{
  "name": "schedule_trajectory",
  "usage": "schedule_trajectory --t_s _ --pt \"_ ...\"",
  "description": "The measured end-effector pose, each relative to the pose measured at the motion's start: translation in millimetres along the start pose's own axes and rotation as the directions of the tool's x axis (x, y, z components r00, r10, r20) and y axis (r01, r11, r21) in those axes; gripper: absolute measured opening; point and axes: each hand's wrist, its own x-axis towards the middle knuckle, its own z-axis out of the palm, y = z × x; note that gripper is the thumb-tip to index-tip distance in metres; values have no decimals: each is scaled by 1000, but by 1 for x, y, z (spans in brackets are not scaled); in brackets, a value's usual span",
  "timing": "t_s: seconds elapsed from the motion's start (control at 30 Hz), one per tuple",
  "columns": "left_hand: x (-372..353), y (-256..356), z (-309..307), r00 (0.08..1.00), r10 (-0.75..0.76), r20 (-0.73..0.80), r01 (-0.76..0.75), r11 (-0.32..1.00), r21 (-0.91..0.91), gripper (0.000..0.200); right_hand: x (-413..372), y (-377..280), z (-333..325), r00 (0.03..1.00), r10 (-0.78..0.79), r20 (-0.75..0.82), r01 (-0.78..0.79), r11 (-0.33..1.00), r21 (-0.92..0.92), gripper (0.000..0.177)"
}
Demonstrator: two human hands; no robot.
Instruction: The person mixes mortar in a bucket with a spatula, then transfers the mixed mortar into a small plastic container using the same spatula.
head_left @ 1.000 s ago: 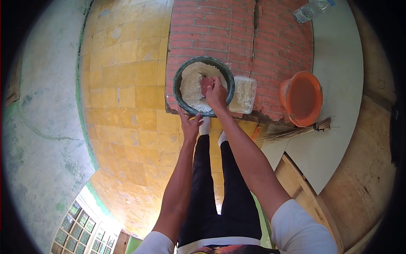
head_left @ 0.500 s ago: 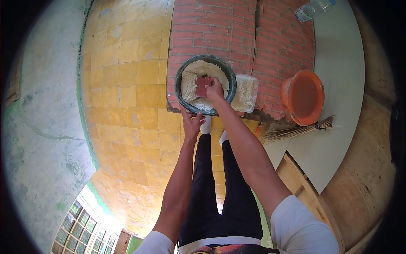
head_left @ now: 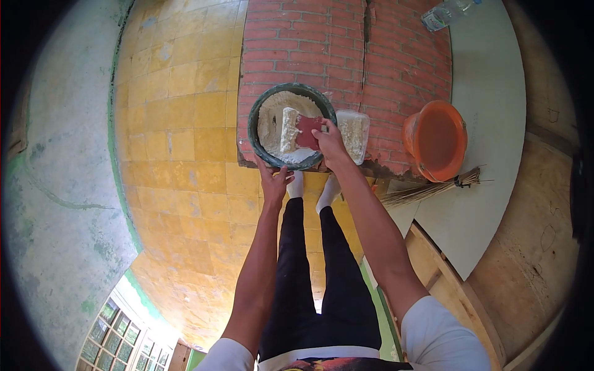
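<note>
A dark green round tub (head_left: 253,133) holds pale, thick paste (head_left: 287,102) with a powdery look. My right hand (head_left: 330,143) is closed on a dark red flat scraper (head_left: 309,132), held over the tub. White paste coats the scraper's left end in a thick strip. At the tub's near side, my left hand (head_left: 274,183) grips the rim, its fingers partly hidden by the wall. Right beside the tub stands a clear plastic container (head_left: 366,121) with whitish lumpy material in it.
The tub stands near the edge of a red brick-patterned board (head_left: 396,86). An orange bucket (head_left: 461,164) of brownish liquid stands to the right, by a stick bundle (head_left: 427,193). A plastic bottle (head_left: 440,17) lies farther back. Yellow tiles (head_left: 179,142) cover the floor to the left.
My right hand has lifted the scraper out of the paste and tilted it, showing a load of paste on its end. My left hand stays at the tub's rim.
</note>
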Motion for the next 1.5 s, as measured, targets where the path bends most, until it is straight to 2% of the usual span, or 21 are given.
schedule_trajectory --t_s 0.1,0.2,0.27,0.3,0.37,0.4,0.53,0.6,0.73,0.8,0.83,0.9,1.03,1.1,1.23,1.3,1.33,1.5 --pt "-1 2 0 1000 -3 14 3 1000 6 107 -11 -2 -23 1000 -18 3 18 995 94 31" --pt "-4 6 5 1000 -13 -23 11 996 -88 105 -28 -12 -55 1000 -7 -19 8 998 60 30" --pt "1 1 3 998 4 -62 -15 985 -171 90 -39 -21 -75 999 -11 -52 14 997 69 30" --pt "6 -4 0 998 4 -59 -14 985 -171 90 -43 -24 -84 997 -11 -83 17 997 79 29" --pt "17 -12 -6 992 -31 -121 5 978 -209 67 -42 -23 -107 994 -37 -103 42 998 44 29" --pt "16 -12 -9 993 -5 -120 -19 980 -196 47 -43 -24 -115 991 -62 -121 64 998 10 29" --pt "21 -13 -20 993 -17 -120 -4 984 -175 38 -41 -24 -139 980 -84 -178 92 995 37 29" --pt "21 -13 -22 992 -24 -126 1 984 -176 32 -37 -23 -144 964 -80 -253 61 995 -84 30" --pt "21 -15 -20 991 -15 -133 -9 984 -178 31 -16 -2 -153 939 -74 -336 30 990 -135 35" --pt "22 -16 -19 991 -3 -136 -19 987 -159 32 -4 11 -153 925 -196 -324 95 949 -301 38" --pt "22 -16 -19 991 -2 -137 -19 987 -157 32 -6 10 -149 926 -194 -324 95 949 -299 38" --pt "21 -15 -19 990 -10 -137 -10 989 -148 33 -13 3 -133 882 -237 -407 -3 861 -509 39" --pt "17 -9 -16 991 -16 -129 -3 988 -151 33 -22 -4 -118 859 -329 -393 -4 762 -647 39" --pt "16 -8 -16 990 -3 -143 -15 992 -127 33 -29 -5 -113 795 -497 -346 99 671 -735 36" --pt "18 -10 -17 992 -10 -129 -8 990 -138 33 -46 -18 -107 808 -518 -281 144 636 -758 34" --pt "19 -12 -18 991 6 -131 -22 992 -128 33 -52 -22 -105 782 -592 -194 211 544 -812 34" --pt "20 -13 -18 991 5 -131 -22 992 -128 33 -53 -22 -104 783 -592 -194 210 544 -812 34" --pt "18 -11 -17 993 2 -118 -17 992 -128 32 -60 -25 -97 678 -729 -87 301 384 -873 34"
